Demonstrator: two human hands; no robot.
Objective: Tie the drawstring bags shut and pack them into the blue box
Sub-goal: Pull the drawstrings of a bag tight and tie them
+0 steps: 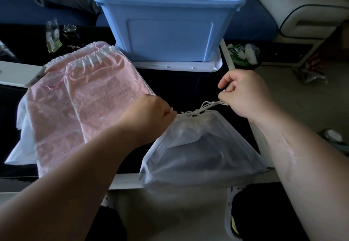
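Left hand (151,111) and right hand (245,93) hold the drawstring (211,105) in curled fingers; pull evenly apart, so the knot (195,112) between them closes the white bag (198,146).

A single view comes from a wide-angle camera worn on the person's head, looking forward and steeply down. Both forearms reach in from the bottom edge, and the left hand (149,110) and right hand (243,93) sit close to the lens at mid-frame. The box (166,32) stands farther off, at the top edge.
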